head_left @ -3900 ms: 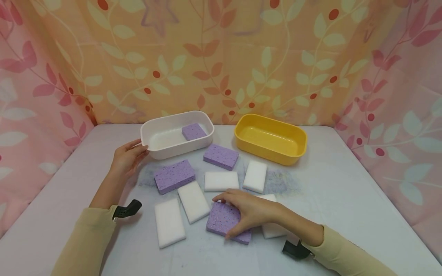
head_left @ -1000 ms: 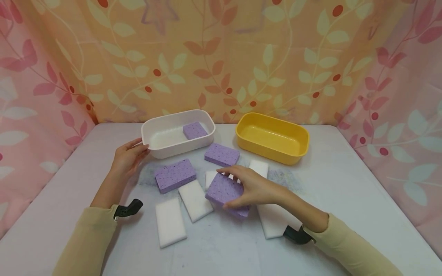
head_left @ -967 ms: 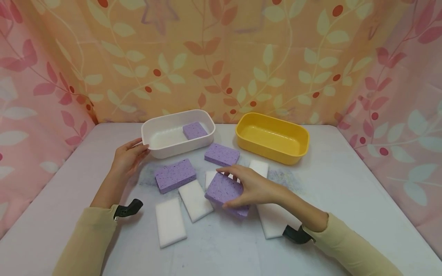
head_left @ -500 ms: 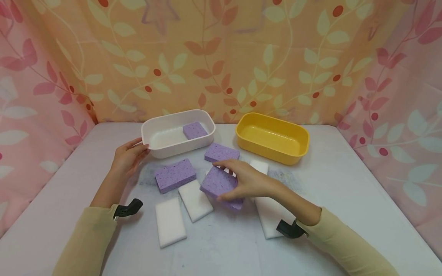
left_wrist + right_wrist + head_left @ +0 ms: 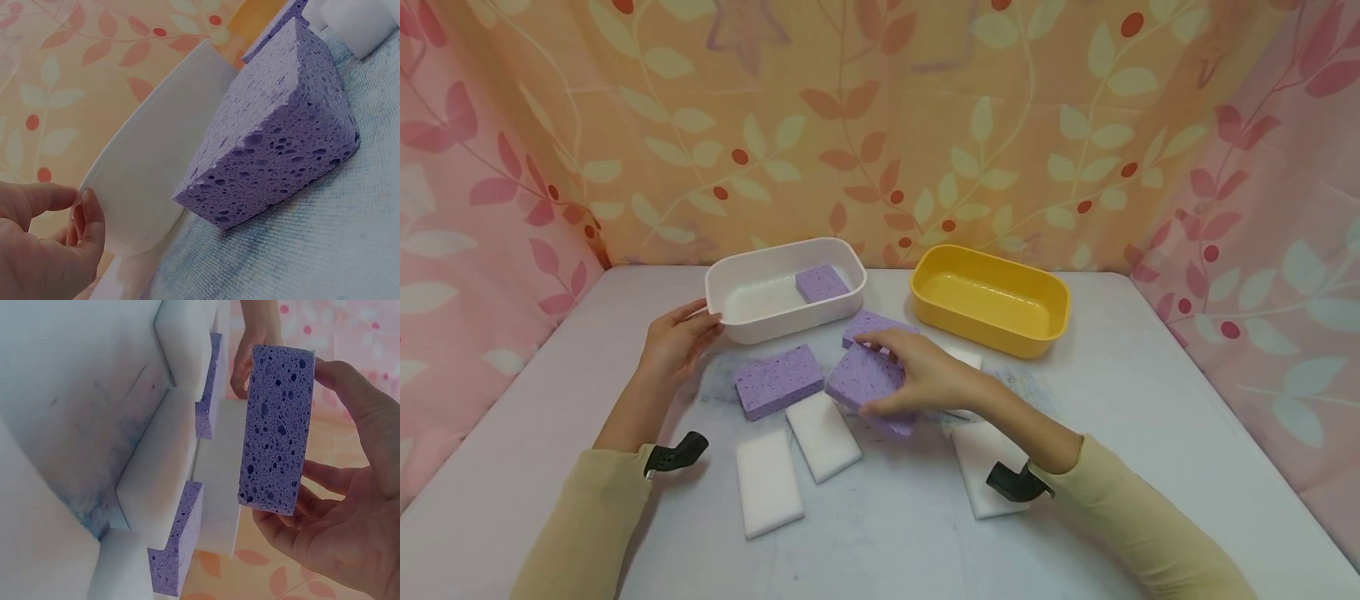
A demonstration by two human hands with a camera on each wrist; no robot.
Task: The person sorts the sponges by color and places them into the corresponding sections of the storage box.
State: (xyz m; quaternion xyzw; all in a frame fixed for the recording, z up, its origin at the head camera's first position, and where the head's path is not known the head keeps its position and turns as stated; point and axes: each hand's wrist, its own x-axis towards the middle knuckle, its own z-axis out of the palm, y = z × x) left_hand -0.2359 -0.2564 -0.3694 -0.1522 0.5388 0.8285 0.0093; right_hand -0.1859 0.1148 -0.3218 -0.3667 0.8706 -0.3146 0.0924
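The right hand (image 5: 927, 372) grasps a purple cellulose sponge (image 5: 863, 377) by opposite edges, thumb facing fingers, raised in front of the white tub (image 5: 797, 318). The left hand (image 5: 677, 342) pinches the tub's rim at its left end. Further purple sponges lie inside the tub toward its right end (image 5: 822, 284) and just before that end (image 5: 867, 322). Good technique probably calls for a light grip, as porous sponge should compress; a level carry, high enough to clear the neighbouring sponge and tub wall; and a steady left-hand pinch against sliding.
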